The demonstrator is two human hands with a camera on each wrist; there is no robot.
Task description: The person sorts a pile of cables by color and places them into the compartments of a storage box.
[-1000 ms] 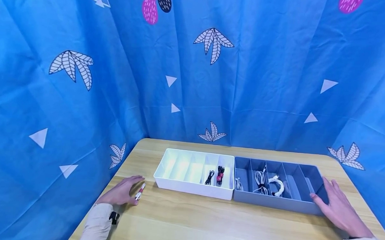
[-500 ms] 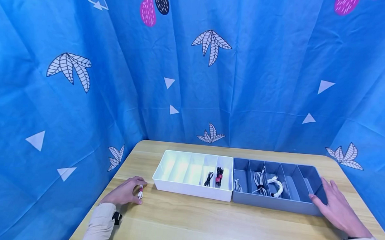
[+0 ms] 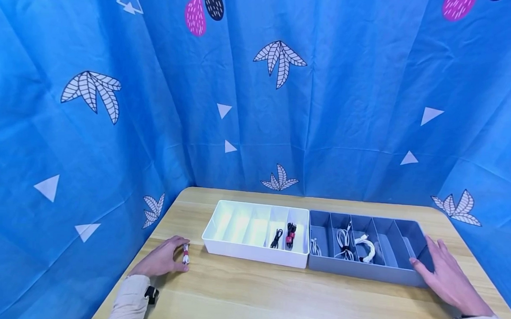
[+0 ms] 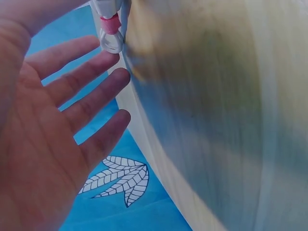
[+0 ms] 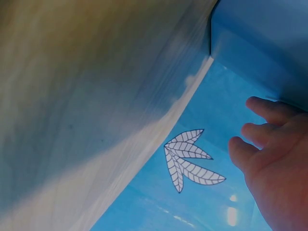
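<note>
A small bundle of white cable (image 3: 185, 254) with a red tie lies on the table at the left. My left hand (image 3: 161, 257) is around it, thumb on the near side and fingers on the far side. In the left wrist view the fingers (image 4: 91, 101) are spread and fairly straight, with the cable bundle (image 4: 110, 36) close to the fingertips. My right hand (image 3: 451, 277) rests on the right end of the grey divided box (image 3: 362, 269), thumb at its front rim. In the right wrist view its fingers (image 5: 260, 134) lie beside the box.
A white divided box (image 3: 255, 254) stands against the grey one, with two black cable bundles in its right compartments. White cables (image 3: 345, 244) lie in the grey box's left compartments. A blue patterned curtain (image 3: 249, 107) hangs behind the table (image 3: 275, 298).
The white cable bundle has turned from slanted to nearly straight. My left hand came right onto it, then drew back slightly left. The right hand has stayed at the grey box.
</note>
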